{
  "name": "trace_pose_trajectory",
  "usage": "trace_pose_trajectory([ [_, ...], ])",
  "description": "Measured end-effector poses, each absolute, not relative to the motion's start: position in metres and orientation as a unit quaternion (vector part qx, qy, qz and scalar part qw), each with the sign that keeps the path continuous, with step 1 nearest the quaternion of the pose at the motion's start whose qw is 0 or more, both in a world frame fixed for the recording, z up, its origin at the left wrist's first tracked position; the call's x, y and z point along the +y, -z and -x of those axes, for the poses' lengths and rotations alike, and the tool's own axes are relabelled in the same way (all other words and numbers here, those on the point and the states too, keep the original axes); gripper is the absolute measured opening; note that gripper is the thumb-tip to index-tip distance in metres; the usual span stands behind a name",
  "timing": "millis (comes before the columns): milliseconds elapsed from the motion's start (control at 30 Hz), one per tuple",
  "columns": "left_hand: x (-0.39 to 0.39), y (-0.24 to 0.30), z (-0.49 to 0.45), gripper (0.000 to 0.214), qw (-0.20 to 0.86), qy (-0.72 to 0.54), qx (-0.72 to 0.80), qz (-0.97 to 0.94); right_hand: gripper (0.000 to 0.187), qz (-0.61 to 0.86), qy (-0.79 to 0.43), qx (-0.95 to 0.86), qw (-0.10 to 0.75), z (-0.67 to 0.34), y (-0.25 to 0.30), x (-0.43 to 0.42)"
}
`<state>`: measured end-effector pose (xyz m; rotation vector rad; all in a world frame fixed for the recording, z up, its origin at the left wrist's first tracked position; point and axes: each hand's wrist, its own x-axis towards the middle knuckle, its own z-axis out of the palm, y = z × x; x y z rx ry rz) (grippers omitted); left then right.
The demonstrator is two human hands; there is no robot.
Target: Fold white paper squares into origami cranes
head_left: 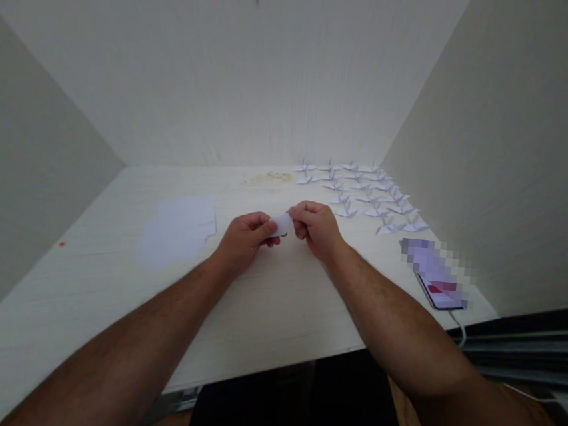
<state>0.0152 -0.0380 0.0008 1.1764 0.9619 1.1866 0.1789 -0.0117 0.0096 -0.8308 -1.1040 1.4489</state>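
Note:
A small folded piece of white paper is pinched between both my hands above the middle of the white table. My left hand grips its left side with thumb and fingers closed. My right hand grips its right side, fingers curled over the top edge. A stack of white paper sheets lies flat on the table to the left of my left hand.
Several small folded paper cranes lie in rows at the back right corner. A phone with a cable sits near the right edge. White walls close in the left, back and right sides. Two objects hang overhead at the top.

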Motion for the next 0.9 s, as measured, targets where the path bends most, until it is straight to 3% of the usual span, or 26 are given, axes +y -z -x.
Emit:
trace_pose_trajectory([
  [267,-0.0366,0.0000,-0.0137,0.025,0.579,-0.502,0.394,-0.507,0.029,0.364,-0.638,-0.440,0.517,-0.1807,-0.0059,-0.0075],
  [733,-0.0388,-0.0037,-0.0143,0.028,0.550,-0.471,0.449,-0.524,0.028,0.388,-0.550,-0.496,0.549,-0.1815,-0.0033,-0.0040],
  [900,-0.0401,-0.0072,-0.0179,0.015,0.497,-0.466,0.501,-0.534,0.025,0.385,-0.558,-0.465,0.569,-0.1795,-0.0056,-0.0051],
])
